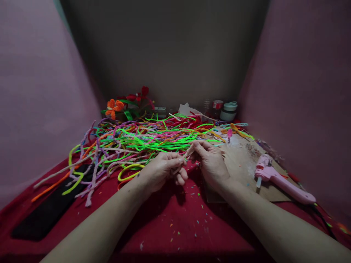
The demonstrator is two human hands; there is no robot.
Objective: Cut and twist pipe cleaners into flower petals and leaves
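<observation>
My left hand and my right hand meet over a red cloth, both pinching a short pale pipe cleaner piece between their fingertips. Just beyond them lies a big tangled heap of pipe cleaners in green, pink, orange, purple and yellow. The fingers of both hands are curled closed round the pale piece.
A pink glue gun lies on a brown board to the right. Finished orange and red pipe-cleaner flowers stand at the back left. Small jars sit at the back. A black strip lies at the left. Pink walls close in both sides.
</observation>
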